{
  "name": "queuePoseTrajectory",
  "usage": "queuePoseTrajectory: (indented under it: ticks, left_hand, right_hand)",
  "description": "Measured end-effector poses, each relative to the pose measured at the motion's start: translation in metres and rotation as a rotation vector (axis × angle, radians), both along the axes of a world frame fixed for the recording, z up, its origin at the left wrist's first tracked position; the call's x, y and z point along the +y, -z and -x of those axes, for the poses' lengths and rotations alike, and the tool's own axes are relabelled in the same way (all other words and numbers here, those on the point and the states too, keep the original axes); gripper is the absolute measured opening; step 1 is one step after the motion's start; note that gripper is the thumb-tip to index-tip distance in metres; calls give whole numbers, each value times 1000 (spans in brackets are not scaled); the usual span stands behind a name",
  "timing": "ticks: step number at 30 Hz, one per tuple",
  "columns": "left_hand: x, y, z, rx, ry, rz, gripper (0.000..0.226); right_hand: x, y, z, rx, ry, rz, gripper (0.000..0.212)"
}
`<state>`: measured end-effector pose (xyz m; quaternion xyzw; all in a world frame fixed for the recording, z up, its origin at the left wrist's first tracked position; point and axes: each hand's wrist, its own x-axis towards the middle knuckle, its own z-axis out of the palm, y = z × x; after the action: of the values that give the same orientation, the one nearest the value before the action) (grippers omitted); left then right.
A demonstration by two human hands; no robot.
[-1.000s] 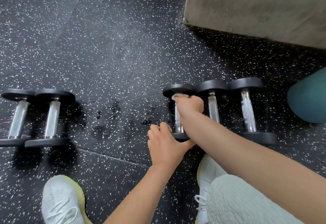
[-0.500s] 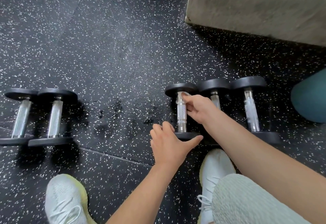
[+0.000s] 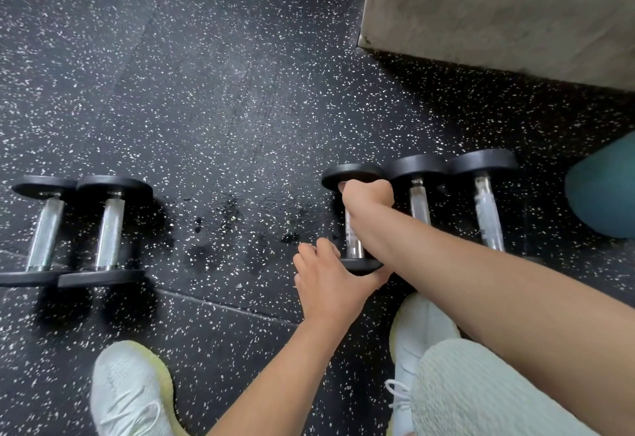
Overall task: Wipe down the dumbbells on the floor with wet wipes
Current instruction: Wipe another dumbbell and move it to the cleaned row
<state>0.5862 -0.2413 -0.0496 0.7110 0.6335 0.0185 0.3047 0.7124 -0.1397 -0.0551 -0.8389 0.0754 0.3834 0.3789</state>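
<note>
Half a second back my right hand [image 3: 367,195] sat just right of the handle, loosely pinching the wipe. Now it has closed into a fist round the far end of the handle of the dumbbell [image 3: 354,246], right under the far plate. The wipe is buried in that fist and I cannot make it out. My left hand [image 3: 330,284] has hardly shifted: it grips the near plate, fingers curled over one side and thumb on the other, pinning the dumbbell to the floor [image 3: 223,92]. Two more dumbbells [image 3: 419,202] lie close beside it on the right, and another pair [image 3: 110,226] lies well off to its left. To do this stroke well, I judge I should keep the near plate clamped so nothing rolls. Then I'd draw the fist toward me along the knurled grip, twisting so the wipe reaches all round, and finish on both plates. No brand, weight figure or other writing is readable on any plate or handle.
</note>
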Motion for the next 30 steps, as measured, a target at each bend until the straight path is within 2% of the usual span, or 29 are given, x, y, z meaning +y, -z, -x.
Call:
queuePoseTrajectory:
  ticks: [5,11,12,14,16,18,20,23,26,28,30]
  left_hand:
    - [-1,1,-1,28,8,-13,93]
    - [0,0,0,19,9,9,93]
    - [1,0,0,12,10,20,94]
    - [2,-1,2,4,12,44,95]
    - [1,-2,3,-7,11,58,96]
    - [0,-2,4,-36,-2,47,99]
    - [-1,-2,3,-71,-19,50,104]
    - [0,0,5,-122,-31,89,107]
    - [2,2,9,-164,-18,128,109]
    - [3,2,11,-171,-14,132,109]
    - [4,1,11,-176,-17,122,105]
  right_hand:
    - [-13,19,-27,194,-65,-146,36]
    - [-27,17,-46,412,-174,-217,26]
    - [-29,14,-44,359,-193,-203,27]
    - [-37,3,-38,99,-331,-135,22]
    - [-54,-18,-28,-121,-608,-88,17]
    - [-71,-38,-17,-254,-941,-20,14]
    - [-81,-48,-12,-390,-1161,27,11]
    - [-85,-56,-14,-404,-1405,24,9]
    - [-77,-67,-19,-346,-1668,73,21]
    - [-65,-72,-18,-334,-1756,91,30]
    - [-54,-75,-10,-341,-1841,113,27]
